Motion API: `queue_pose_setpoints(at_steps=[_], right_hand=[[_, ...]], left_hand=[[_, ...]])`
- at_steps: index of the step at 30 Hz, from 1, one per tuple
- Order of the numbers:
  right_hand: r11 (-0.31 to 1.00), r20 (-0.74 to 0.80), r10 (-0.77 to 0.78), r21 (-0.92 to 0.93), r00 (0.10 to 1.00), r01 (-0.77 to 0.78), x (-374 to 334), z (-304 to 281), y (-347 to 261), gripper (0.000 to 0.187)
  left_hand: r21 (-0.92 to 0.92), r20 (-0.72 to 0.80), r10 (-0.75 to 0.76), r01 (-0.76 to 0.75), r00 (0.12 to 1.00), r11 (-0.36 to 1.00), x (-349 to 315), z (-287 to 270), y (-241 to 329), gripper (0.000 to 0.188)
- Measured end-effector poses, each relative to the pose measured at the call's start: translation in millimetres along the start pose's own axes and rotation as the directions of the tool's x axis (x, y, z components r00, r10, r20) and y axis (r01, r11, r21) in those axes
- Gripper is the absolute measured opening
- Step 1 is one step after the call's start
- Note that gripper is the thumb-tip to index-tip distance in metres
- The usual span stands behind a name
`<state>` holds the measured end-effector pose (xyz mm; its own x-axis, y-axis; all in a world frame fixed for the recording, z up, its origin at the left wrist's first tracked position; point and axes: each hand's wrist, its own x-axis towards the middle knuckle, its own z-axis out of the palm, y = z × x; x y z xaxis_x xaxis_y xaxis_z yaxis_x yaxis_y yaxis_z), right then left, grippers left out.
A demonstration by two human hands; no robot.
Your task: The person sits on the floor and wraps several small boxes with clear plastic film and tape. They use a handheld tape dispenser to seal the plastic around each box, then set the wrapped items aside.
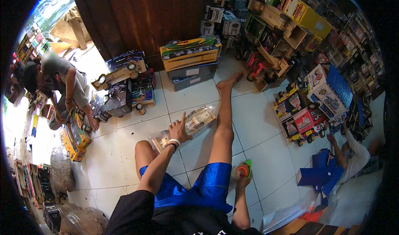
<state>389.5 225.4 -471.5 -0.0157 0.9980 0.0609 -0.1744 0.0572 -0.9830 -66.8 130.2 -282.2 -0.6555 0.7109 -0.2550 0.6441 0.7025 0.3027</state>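
Observation:
On the tiled floor between my legs lies a clear plastic bag (201, 118) with pale wooden parts in it. Across its middle rests my left hand (178, 130), index finger and thumb stretched out and spread, pressing on the plastic without gripping it. A white band circles that wrist. By my right thigh, my right hand (241, 181) is closed around a tape dispenser (244, 168), green with an orange round core. Part of the dispenser is hidden by the fingers.
Wooden toy trucks (118, 95) stand ahead left, and a yellow-green truck body (191, 52) sits on a grey box. More trucks (297, 114) and stacked shelves are at right. One person (62, 81) sits at left with a yellow truck; another (355, 156) handles blue pieces (318, 172).

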Motion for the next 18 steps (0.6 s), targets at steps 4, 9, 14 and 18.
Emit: queue_pose_setpoints(at_steps=[4, 9, 14, 18], right_hand=[[0.916, -0.092, 0.353, 0.239, 0.931, -0.324, 5, 12, 5, 0.075], [0.673, 0.202, -0.395, -0.601, 0.896, 0.432, 14, 187, -157, 0.081], [0.927, 0.392, -0.318, -0.063, 0.863, 0.37, 2, 360, -269, 0.074], [0.922, 0.12, -0.254, -0.271, 0.96, 0.278, 20, 385, -278, 0.054]], left_hand=[[-0.328, -0.159, -0.08, 0.023, 0.984, 0.944, -2, -20, -17, 0.152], [-0.628, -0.516, -0.02, -0.362, 0.856, 0.689, -47, -70, 0, 0.081], [-0.561, -0.684, 0.013, -0.537, 0.73, 0.631, -116, -111, 48, 0.084], [-0.562, -0.653, -0.143, -0.35, 0.743, 0.749, -161, -115, 62, 0.104]])
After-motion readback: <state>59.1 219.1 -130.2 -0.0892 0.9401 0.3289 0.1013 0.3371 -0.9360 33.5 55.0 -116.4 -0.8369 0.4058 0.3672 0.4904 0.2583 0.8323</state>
